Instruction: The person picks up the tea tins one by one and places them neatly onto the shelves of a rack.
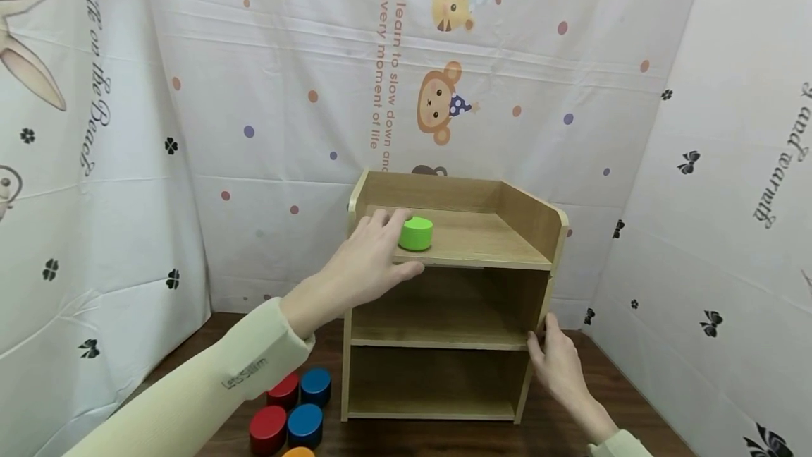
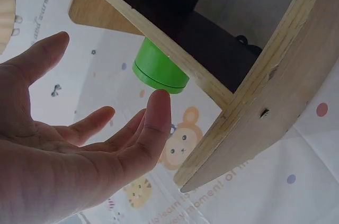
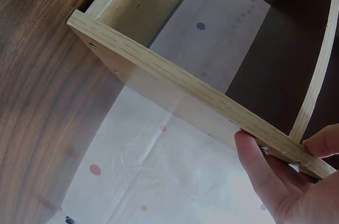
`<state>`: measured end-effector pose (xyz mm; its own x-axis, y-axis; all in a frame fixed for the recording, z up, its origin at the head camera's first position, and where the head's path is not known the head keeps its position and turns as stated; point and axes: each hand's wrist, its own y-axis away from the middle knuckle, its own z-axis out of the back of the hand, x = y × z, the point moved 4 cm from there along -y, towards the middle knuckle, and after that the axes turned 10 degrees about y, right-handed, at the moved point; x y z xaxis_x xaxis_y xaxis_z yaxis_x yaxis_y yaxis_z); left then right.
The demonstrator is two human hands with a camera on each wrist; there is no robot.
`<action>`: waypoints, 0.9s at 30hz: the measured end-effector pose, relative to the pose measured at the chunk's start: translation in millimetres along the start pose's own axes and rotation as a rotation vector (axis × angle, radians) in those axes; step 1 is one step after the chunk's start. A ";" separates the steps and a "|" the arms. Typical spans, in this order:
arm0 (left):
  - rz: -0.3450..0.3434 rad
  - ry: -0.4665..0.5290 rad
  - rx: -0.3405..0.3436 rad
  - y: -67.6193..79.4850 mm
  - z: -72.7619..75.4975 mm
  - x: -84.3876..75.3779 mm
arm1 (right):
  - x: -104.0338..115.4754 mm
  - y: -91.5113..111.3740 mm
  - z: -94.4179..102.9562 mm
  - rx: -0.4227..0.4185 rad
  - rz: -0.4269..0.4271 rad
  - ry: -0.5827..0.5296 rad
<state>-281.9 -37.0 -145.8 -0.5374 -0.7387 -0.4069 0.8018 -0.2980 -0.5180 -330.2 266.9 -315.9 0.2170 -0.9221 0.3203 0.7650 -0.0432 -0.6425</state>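
A three-tier wooden shelf (image 1: 444, 343) stands on the dark table. On its top board, near the front edge, sits a bright green round block (image 1: 416, 235), seen from below in the left wrist view as a green cylinder (image 2: 159, 68). My left hand (image 1: 371, 259) is at the block's left, fingers spread and thumb apart, with nothing held; one fingertip comes close under the block in the left wrist view. Low on the right, my right hand (image 1: 560, 362) grips the front edge of the shelf's side panel (image 3: 185, 86), thumb inside and fingers outside.
Left of the shelf, on the table (image 1: 634, 400), are two red round blocks (image 1: 268, 430), two blue ones (image 1: 305, 426) and part of an orange one (image 1: 299, 452). A printed white curtain (image 1: 273, 161) hangs behind and at both sides.
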 end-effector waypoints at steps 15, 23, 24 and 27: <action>-0.057 -0.061 -0.024 41.9 -14.9 11.0 | 0.3 0.7 -0.4 -0.018 0.010 0.004; -0.038 -0.091 -0.026 56.4 -19.4 19.2 | 0.1 0.3 -0.2 -0.016 -0.002 0.000; -0.041 -0.095 -0.029 58.3 -20.1 20.1 | -0.2 0.4 -0.1 -0.016 -0.005 0.001; -0.058 -0.107 -0.045 65.4 -22.1 22.9 | -0.8 0.8 -0.2 -0.015 -0.010 0.006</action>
<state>-247.6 -60.0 -205.6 -0.5494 -0.7820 -0.2944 0.7566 -0.3161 -0.5725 -329.9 267.5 -316.8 0.2059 -0.9239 0.3226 0.7581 -0.0578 -0.6495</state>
